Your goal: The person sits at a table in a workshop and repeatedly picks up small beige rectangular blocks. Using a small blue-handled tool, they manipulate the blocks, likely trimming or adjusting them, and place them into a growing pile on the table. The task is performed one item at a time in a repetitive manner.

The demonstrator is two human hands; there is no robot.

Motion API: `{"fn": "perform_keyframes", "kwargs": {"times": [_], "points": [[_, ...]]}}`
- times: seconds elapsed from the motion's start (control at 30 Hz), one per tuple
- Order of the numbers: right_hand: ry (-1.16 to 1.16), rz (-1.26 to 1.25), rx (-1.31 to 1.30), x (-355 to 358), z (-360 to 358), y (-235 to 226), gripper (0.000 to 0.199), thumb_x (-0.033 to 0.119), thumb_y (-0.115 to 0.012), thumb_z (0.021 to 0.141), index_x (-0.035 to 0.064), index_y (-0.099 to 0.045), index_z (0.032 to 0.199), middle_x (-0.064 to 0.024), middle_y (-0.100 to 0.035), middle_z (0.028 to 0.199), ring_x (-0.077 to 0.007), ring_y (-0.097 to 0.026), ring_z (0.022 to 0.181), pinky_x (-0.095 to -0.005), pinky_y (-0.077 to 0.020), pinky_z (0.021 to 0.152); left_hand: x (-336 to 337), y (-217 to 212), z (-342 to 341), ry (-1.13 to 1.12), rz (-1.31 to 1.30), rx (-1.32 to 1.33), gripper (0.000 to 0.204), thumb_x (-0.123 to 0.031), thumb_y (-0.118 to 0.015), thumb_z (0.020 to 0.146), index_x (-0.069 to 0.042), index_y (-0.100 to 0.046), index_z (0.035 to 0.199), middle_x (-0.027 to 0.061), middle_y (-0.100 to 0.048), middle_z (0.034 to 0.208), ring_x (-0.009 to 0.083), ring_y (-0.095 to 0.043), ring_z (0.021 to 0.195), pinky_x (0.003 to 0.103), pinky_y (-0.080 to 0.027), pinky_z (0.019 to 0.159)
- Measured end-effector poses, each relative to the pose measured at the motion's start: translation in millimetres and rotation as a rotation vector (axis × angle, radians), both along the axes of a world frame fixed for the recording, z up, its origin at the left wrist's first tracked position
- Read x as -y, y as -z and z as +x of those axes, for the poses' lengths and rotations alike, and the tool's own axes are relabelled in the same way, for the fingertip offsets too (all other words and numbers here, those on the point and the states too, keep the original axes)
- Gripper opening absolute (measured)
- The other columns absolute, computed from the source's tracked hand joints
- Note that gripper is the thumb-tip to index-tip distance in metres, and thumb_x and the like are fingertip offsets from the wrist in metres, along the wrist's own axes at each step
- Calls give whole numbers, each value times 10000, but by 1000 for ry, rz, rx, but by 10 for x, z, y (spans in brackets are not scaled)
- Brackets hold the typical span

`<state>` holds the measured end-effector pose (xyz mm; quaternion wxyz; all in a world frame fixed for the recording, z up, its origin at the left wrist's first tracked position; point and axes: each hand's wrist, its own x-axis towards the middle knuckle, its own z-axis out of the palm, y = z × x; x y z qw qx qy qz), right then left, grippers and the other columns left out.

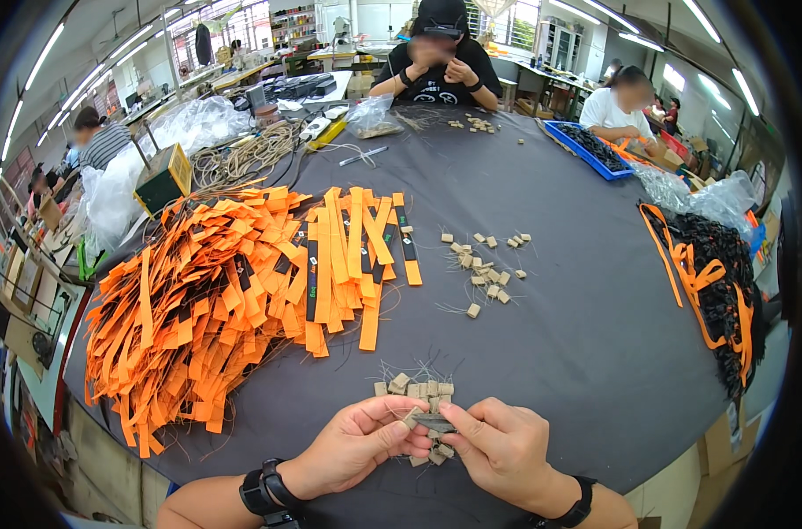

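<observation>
Near the table's front edge, my left hand (355,443) pinches a small tan block (411,418) with thin thread ends between thumb and fingertips. My right hand (505,445) is closed on a narrow dark grey pointed piece (434,422), whose exact kind I cannot make out. Its tip reaches the tan block, and the two hands almost meet. Under and just beyond my fingers lies a cluster of similar tan blocks (400,383) with loose threads, partly hidden by my hands.
A large heap of orange and black fabric strips (216,309) covers the left side. More tan blocks (480,273) are scattered mid-table. Black corded bundles with orange straps (714,291) lie right. Coiled rope (251,159) and a blue tray (595,150) lie farther off. A co-worker (441,66) sits opposite.
</observation>
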<state>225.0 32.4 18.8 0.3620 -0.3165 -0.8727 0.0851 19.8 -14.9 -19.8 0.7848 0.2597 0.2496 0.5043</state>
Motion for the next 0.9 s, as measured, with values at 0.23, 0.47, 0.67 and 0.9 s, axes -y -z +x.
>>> {"fn": "perform_keyframes", "kwargs": {"times": [0.23, 0.47, 0.67, 0.9], "points": [[-25, -103, -49, 26, -7, 43, 352, 108, -763, 726, 95, -696, 1072, -20, -586, 724, -143, -540, 520, -267, -426, 459, 12, -13, 15, -10, -37, 37, 309, -88, -498, 979, 8, -500, 1273, 146, -635, 1076, 220, -642, 989, 345, -522, 905], [-59, -324, -161, 49, -22, 105, 351, 51, -736, 751, 74, -682, 1097, -48, -616, 781, -148, -580, 576, -261, -460, 494, 11, -3, 15, 13, -20, 59, 328, -106, -478, 992, -3, -484, 1304, 125, -627, 1093, 203, -632, 1010, 344, -520, 920], [-51, -206, -130, 33, -18, 110, 334, 44, -748, 734, 73, -693, 1062, -41, -611, 743, -152, -572, 552, -263, -451, 480, 18, -17, 25, 10, -35, 41, 328, -108, -480, 992, -9, -486, 1305, 125, -629, 1099, 196, -632, 1011, 344, -517, 925], [23, -135, -68, -6, 18, 10, 329, 78, -770, 706, 83, -705, 1029, -26, -581, 703, -143, -531, 504, -258, -412, 445, 25, 16, 23, -15, -16, 18, 324, -106, -483, 991, -12, -492, 1301, 133, -622, 1114, 215, -631, 1016, 352, -516, 928]]}}
